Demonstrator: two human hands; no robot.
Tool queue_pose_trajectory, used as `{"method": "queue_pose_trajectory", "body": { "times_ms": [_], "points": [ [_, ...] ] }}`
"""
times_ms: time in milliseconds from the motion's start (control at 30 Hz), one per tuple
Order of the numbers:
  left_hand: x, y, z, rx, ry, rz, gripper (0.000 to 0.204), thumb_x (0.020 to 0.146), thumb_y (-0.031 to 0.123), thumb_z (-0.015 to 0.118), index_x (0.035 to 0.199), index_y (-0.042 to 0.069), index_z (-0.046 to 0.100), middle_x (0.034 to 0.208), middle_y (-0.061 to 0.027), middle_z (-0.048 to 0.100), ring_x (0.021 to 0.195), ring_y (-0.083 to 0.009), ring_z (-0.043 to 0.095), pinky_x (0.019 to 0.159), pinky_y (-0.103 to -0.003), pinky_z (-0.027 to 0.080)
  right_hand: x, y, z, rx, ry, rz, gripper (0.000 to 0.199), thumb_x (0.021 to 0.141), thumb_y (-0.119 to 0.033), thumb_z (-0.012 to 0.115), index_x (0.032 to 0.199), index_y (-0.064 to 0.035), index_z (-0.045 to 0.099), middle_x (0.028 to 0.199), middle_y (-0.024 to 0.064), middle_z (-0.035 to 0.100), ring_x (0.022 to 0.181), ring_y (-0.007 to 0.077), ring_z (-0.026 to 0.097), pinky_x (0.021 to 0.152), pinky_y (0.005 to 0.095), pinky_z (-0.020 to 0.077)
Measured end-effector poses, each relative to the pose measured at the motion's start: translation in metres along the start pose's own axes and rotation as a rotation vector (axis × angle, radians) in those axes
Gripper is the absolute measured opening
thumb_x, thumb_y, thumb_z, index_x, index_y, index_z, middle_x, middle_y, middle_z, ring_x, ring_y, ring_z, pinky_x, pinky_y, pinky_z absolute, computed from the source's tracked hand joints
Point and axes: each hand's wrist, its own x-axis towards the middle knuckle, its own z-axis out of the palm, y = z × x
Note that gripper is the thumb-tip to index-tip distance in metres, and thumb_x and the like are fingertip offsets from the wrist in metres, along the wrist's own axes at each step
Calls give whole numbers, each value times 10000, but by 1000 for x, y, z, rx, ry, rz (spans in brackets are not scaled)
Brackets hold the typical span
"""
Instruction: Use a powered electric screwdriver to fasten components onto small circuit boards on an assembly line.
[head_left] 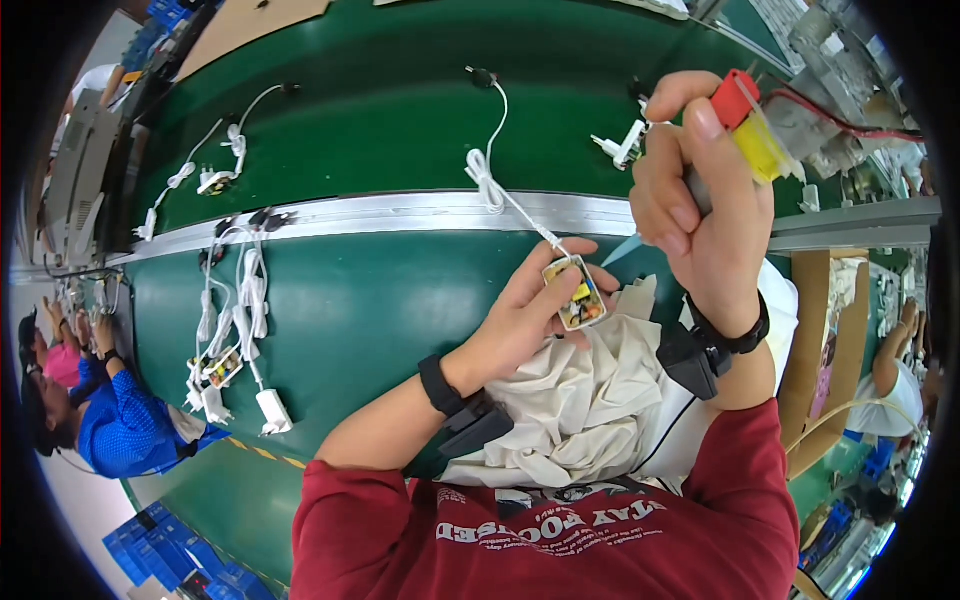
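My left hand (pixel 525 305) is closed around a small open white adapter case (pixel 591 318). Inside it show a yellow block and other small electronic parts on a circuit board. A white cord (pixel 520 212) runs from the case's far end up over the metal rail. My right hand (pixel 700 190), raised to the right of the case, curls around a tool with a pale blue tapered tip (pixel 624 250). Most of the tool's body is hidden in the fingers. Beside the thumb and index finger is a red and yellow part (pixel 760 145); whether it joins the tool is unclear.
Crumpled off-white cloth (pixel 570 400) lies on my lap. More corded adapters (pixel 225 370) rest on the green table to the left, others (pixel 220 180) beyond the metal rail (pixel 370 212). A cardboard box (pixel 805 350) stands right. A co-worker in blue (pixel 130 425) sits at left.
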Motion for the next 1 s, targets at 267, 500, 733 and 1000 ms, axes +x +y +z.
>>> {"method": "queue_pose_trajectory", "body": {
  "times_ms": [267, 500, 733, 1000],
  "points": [
    [3, -4, -21, 82, -134, -52, 421, 944, 99, 452, 1322, 77, 268, 1204, -121, 515, 1062, -208, 562, 686, -316, 575, 6, 33, 7, 50, -113, -13, 265, 968, -321, 392, 988, -58, 413, 466, -34, 312, 339, 44, 253, 333, 205, 220],
    [2, -3, -32, 94, -162, -34, 436, 930, 80, 464, 1319, 68, 267, 1224, -127, 507, 1074, -205, 559, 683, -310, 580, 3, 49, 14, 83, -147, -43, 258, 968, -339, 392, 932, -85, 365, 463, -36, 314, 336, 43, 253, 329, 202, 223],
    [3, -3, -33, 88, -180, -35, 430, 924, 67, 462, 1313, 68, 280, 1224, -128, 508, 1079, -195, 557, 690, -308, 579, 3, 52, 11, 111, -179, -52, 241, 972, -323, 379, 965, -83, 370, 463, -33, 319, 335, 45, 263, 331, 200, 226],
    [7, -9, -37, -18, -18, -51, 361, 928, 60, 434, 1274, 63, 332, 1178, -124, 526, 1041, -181, 564, 639, -286, 573, -4, 40, 14, 33, -158, -15, 274, 971, -342, 381, 1007, -70, 369, 462, -32, 327, 330, 50, 272, 335, 199, 237]
  ]
}}
